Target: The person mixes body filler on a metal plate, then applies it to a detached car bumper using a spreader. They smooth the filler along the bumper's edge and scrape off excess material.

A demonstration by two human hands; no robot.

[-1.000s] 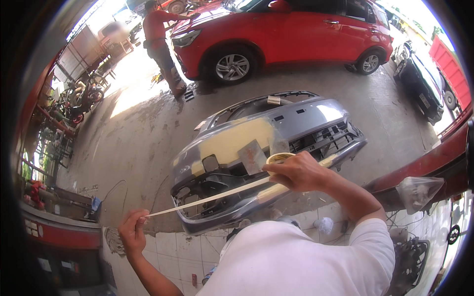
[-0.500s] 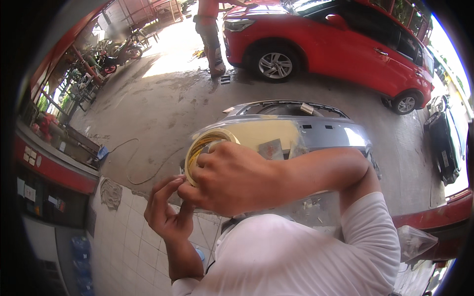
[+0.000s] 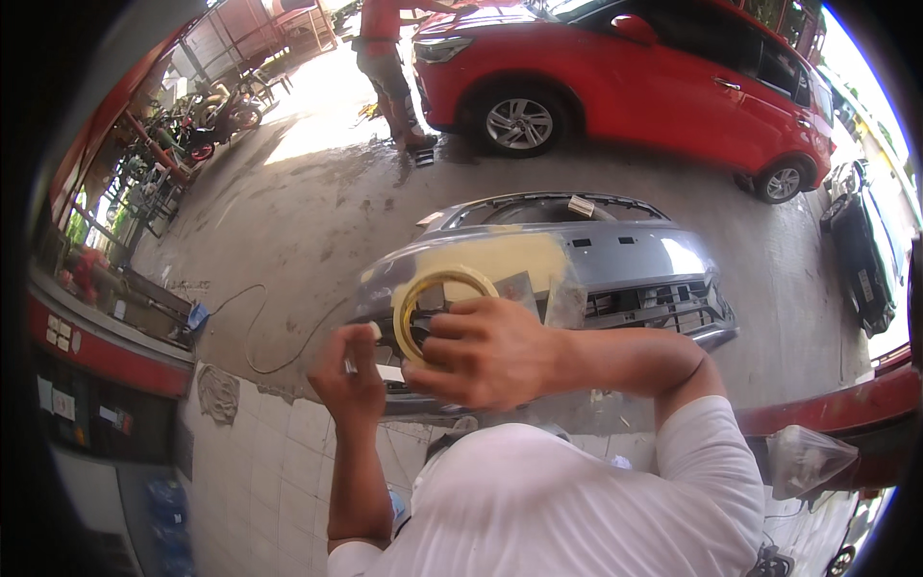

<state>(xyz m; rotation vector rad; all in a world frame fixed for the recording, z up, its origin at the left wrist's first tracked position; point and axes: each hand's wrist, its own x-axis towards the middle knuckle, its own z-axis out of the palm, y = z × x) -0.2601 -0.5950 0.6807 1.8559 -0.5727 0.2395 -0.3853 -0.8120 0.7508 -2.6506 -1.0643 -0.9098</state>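
My right hand (image 3: pixel 490 351) is wrapped round a roll of yellowish masking tape (image 3: pixel 407 313), its ring held up in front of my chest. Left of the roll, my left hand (image 3: pixel 351 375) pinches a small pale bit at its fingertips, which looks like the tape's end. The two hands are a little apart. Beyond them lies a grey car bumper (image 3: pixel 654 260) with a broad patch of cream filler (image 3: pixel 519 255). A flat grey plate (image 3: pixel 520 288) rests on the bumper beside the roll; my right hand hides part of the bumper.
A red car (image 3: pixel 654 106) stands farther off, and a person (image 3: pixel 385 72) leans at its front. A dark bumper (image 3: pixel 859 250) is at the right. Motorcycles (image 3: pixel 226 115) line the far left. A cable (image 3: pixel 252 332) and a rag (image 3: pixel 218 394) lie on the floor at left.
My left hand has drawn away from the roll, its fingertips now pinched on the pale bit. My right hand and the roll have moved slightly right and down.
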